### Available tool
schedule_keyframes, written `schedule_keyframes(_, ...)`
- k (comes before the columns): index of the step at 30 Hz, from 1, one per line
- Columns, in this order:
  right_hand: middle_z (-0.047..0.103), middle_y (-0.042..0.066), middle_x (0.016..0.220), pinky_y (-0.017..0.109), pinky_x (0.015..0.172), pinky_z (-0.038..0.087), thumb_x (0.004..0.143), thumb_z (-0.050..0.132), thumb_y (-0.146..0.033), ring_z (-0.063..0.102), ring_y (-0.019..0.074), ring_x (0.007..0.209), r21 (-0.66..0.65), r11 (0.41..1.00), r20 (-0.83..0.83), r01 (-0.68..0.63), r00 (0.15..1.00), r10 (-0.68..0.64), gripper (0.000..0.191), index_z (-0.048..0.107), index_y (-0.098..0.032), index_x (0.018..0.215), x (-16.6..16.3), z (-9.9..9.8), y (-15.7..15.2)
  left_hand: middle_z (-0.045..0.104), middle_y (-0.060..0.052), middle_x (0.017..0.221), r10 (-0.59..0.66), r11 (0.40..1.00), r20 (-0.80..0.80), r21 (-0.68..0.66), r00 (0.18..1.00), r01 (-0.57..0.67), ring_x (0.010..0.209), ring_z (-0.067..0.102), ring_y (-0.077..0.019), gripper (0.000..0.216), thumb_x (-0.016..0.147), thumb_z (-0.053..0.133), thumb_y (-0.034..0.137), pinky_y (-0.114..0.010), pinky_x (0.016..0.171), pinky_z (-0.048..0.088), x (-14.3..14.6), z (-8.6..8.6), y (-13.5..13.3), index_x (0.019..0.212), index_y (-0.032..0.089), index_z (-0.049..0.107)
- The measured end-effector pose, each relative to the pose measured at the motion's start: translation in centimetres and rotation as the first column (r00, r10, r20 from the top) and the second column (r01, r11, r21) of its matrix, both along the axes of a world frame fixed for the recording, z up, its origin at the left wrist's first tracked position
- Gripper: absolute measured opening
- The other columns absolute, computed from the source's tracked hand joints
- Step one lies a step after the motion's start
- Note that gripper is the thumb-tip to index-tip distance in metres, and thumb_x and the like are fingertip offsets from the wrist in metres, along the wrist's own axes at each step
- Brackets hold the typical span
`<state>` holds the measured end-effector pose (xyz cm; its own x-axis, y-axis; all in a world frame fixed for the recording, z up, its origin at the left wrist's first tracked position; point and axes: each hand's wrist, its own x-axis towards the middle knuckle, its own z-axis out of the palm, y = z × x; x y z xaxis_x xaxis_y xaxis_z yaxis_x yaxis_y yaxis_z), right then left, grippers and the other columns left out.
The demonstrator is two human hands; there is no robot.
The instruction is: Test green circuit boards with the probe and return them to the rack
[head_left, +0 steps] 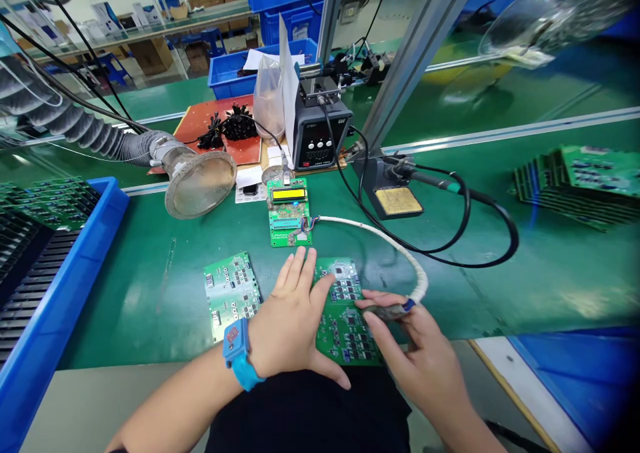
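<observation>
My left hand (295, 319), with a blue wrist strap (238, 354), lies flat with fingers stretched on a green circuit board (345, 323) at the table's near edge. My right hand (420, 349) pinches a small connector (393, 309) at the end of a white braided cable (395, 246) and presses it against that board's right side. The cable runs back to a small green tester board with a yellow display (289, 213). A second green circuit board (231, 293) lies to the left, untouched.
A blue bin (75, 266) with stacked boards stands at the left. A fume hose with a funnel (200, 183), a soldering station (320, 136), an iron stand with sponge (397, 199) and black cables sit behind. More green boards (580, 186) are stacked at the right.
</observation>
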<state>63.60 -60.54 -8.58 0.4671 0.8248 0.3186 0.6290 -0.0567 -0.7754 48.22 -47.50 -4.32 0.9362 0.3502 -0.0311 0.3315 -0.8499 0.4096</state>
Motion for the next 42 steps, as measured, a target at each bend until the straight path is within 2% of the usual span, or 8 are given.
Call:
schedule_keyframes(5, 0.070, 0.006, 0.093, 0.034, 0.078, 0.056, 0.089, 0.055, -0.027, 0.069, 0.0246, 0.095, 0.009, 1.000, 0.040, 0.012, 0.999, -0.012, 0.009, 0.055, -0.024, 0.098, 0.0, 0.1, 0.1, 0.008, -0.027, 0.155, 0.013, 1.000, 0.063, -0.015, 0.998, -0.012, 0.143, 0.002, -0.0427, 0.126, 0.046, 0.073, 0.081, -0.058, 0.116, 0.013, -0.3, -0.7, 0.0, 0.141, 0.008, 0.034)
schedule_keyframes(20, 0.070, 0.007, 0.092, 0.038, 0.081, 0.055, 0.089, 0.057, -0.028, 0.068, 0.0250, 0.096, 0.016, 1.000, 0.009, 0.019, 1.000, -0.019, 0.010, 0.056, -0.024, 0.098, 0.0, -0.4, -0.1, 0.017, -0.028, 0.153, 0.032, 0.999, 0.029, 0.006, 0.999, -0.032, 0.143, 0.009, -0.0421, 0.121, 0.047, 0.074, 0.080, -0.057, 0.115, 0.016, -0.1, -0.3, 0.0, 0.139, 0.009, 0.038)
schedule_keyframes(25, 0.072, 0.008, 0.096, 0.039, 0.085, 0.056, 0.087, 0.060, -0.033, 0.069, 0.0252, 0.096, 0.004, 0.999, -0.181, 0.049, 0.982, -0.047, 0.014, 0.058, -0.023, 0.097, 0.0, 0.9, 0.2, 0.024, -0.030, 0.150, 0.021, 1.000, 0.049, 0.006, 0.999, -0.022, 0.141, 0.017, -0.0448, 0.120, 0.046, 0.076, 0.077, -0.059, 0.114, 0.017, -0.1, 0.1, 0.2, 0.138, 0.008, 0.041)
schedule_keyframes(28, 0.072, 0.007, 0.096, 0.038, 0.085, 0.057, 0.088, 0.060, -0.035, 0.070, 0.0236, 0.095, 0.067, 0.988, -0.351, 0.136, 0.931, -0.105, 0.015, 0.056, -0.025, 0.097, 0.1, 2.1, 1.3, 0.026, -0.027, 0.150, 0.027, 0.999, 0.080, -0.021, 0.996, -0.025, 0.139, 0.020, -0.0463, 0.117, 0.047, 0.077, 0.075, -0.062, 0.112, 0.018, -1.7, 1.1, 1.1, 0.138, 0.011, 0.040)
schedule_keyframes(31, 0.073, 0.007, 0.095, 0.039, 0.085, 0.058, 0.087, 0.062, -0.036, 0.070, 0.0238, 0.095, 0.093, 0.982, -0.434, 0.162, 0.894, -0.106, 0.021, 0.053, -0.024, 0.102, 0.5, 2.2, 3.0, 0.021, -0.024, 0.152, 0.066, 0.997, 0.075, -0.045, 0.995, -0.063, 0.140, 0.018, -0.0477, 0.115, 0.052, 0.075, 0.076, -0.066, 0.110, 0.021, -5.3, 1.5, 2.7, 0.141, 0.017, 0.034)
schedule_keyframes(37, 0.072, 0.009, 0.098, 0.040, 0.086, 0.055, 0.086, 0.061, -0.036, 0.068, 0.0213, 0.095, 0.080, 0.992, -0.445, 0.102, 0.894, -0.056, 0.025, 0.052, -0.022, 0.104, 1.3, 0.3, 5.4, 0.019, -0.024, 0.153, 0.222, 0.975, -0.094, 0.027, 0.971, -0.220, 0.139, 0.015, -0.0514, 0.121, 0.056, 0.074, 0.076, -0.070, 0.105, 0.024, -13.0, -1.5, 6.0, 0.150, 0.022, 0.018)
schedule_keyframes(40, 0.072, 0.009, 0.099, 0.040, 0.086, 0.054, 0.086, 0.060, -0.036, 0.068, 0.0208, 0.095, 0.071, 0.993, -0.430, 0.091, 0.902, -0.052, 0.025, 0.051, -0.022, 0.105, 1.5, 0.0, 5.8, 0.010, -0.026, 0.155, 0.224, 0.974, -0.139, 0.057, 0.965, -0.218, 0.139, 0.004, -0.0529, 0.125, 0.057, 0.070, 0.079, -0.073, 0.105, 0.017, -13.7, -2.4, 6.0, 0.151, 0.021, 0.013)
schedule_keyframes(42, 0.071, 0.010, 0.099, 0.040, 0.086, 0.054, 0.086, 0.060, -0.037, 0.067, 0.0212, 0.096, 0.059, 0.995, -0.417, 0.078, 0.908, -0.046, 0.026, 0.051, -0.021, 0.105, 1.6, 0.0, 5.9, 0.000, -0.025, 0.156, 0.238, 0.970, -0.087, 0.077, 0.967, -0.231, 0.139, -0.005, -0.0530, 0.124, 0.057, 0.066, 0.081, -0.074, 0.105, 0.013, -12.2, -2.0, 5.0, 0.152, 0.021, 0.012)
